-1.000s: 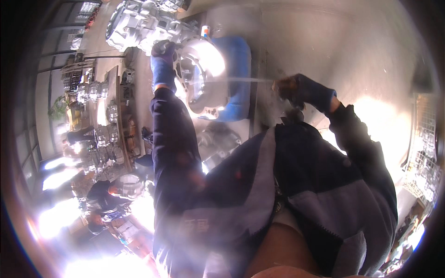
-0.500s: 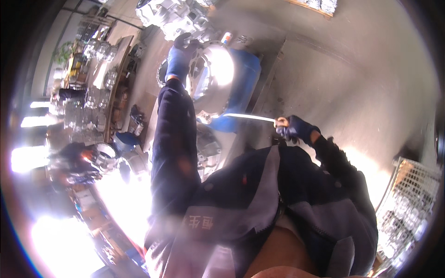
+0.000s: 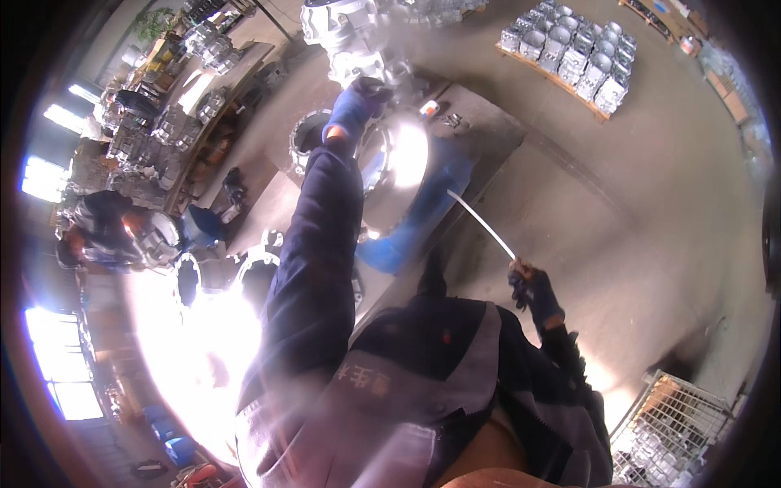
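A round, bright metal housing (image 3: pixel 390 217) stands tilted on the bench, its open ring facing me. My left hand (image 3: pixel 358 106), in a blue glove, is closed at the housing's far upper edge; glare and blur hide part of the fingers. My right hand (image 3: pixel 534 294), in a dark glove, is out to the right, away from the bench. It is wrapped round the brownish handle of a long thin metal tool (image 3: pixel 482 224). The tool slants up and left, its tip near a blue surface (image 3: pixel 394 250) beside the housing, apart from the housing itself.
Larger metal castings (image 3: pixel 350 37) stand beyond my left hand, with a smaller ring casting (image 3: pixel 309 134) to its left. A small white-and-orange container (image 3: pixel 429 108) is on the bench. A pallet of castings (image 3: pixel 569 53) lies far right, a wire cage (image 3: pixel 671 431) near right. Another person (image 3: pixel 106 228) works at left.
My right hand has drawn back toward me and slightly right, taking the tool's tip away from the housing. My left hand stays at the housing's edge while the whole view has shifted.
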Available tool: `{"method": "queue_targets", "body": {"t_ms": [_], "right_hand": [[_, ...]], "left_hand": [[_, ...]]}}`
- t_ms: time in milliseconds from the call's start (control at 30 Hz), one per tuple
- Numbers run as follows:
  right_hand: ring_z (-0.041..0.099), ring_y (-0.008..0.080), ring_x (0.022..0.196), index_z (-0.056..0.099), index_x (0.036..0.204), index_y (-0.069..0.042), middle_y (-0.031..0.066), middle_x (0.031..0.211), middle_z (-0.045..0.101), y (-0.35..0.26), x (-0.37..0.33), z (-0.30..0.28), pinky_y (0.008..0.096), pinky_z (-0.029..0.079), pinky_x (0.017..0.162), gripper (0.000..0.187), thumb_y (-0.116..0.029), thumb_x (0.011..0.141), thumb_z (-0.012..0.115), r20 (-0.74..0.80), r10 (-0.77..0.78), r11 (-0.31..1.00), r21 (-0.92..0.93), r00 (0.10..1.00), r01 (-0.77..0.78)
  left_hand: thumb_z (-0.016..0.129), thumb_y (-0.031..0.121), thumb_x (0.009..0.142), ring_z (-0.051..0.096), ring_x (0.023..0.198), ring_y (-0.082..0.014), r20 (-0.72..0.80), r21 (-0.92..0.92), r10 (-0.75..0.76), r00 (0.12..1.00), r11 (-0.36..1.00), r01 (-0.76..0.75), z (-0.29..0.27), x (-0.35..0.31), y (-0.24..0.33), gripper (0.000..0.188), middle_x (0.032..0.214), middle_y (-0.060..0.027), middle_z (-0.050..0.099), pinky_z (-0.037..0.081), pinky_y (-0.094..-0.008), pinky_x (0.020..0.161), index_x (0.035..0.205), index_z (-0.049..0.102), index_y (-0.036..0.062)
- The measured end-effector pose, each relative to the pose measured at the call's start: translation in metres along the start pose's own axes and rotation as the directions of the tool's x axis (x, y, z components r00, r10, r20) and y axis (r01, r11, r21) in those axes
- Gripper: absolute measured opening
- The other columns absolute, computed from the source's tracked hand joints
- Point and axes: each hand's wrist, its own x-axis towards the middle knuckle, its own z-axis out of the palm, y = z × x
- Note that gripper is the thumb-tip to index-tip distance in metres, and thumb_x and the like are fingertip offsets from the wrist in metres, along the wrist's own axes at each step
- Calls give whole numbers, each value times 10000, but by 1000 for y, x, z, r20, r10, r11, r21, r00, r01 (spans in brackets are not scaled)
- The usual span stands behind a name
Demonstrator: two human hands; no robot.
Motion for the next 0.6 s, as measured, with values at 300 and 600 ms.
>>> {"method": "queue_targets", "body": {"t_ms": [300,600], "right_hand": [[512,64,542,618,1096,-34,-16,701,573,-62,-3,15,219,379,442,290,-251,903,610,208,-193,962,-152,959,226],[524,107,476,609,908,-33,13,587,559,-140,88,97,279,417,447,302,-326,864,667,1,-349,629,-741,937,235]], "left_hand": [[681,226,831,559,756,-130,1,-233,-205,979,952,200,-58,27,-41,277,819,-17,630,436,-277,674,1050,660,58],[430,376,941,552,980,-201,-465,149,144,873,985,-83,-117,-99,-209,437,1124,-108,609,445,-338,865,1251,577,105]]}}
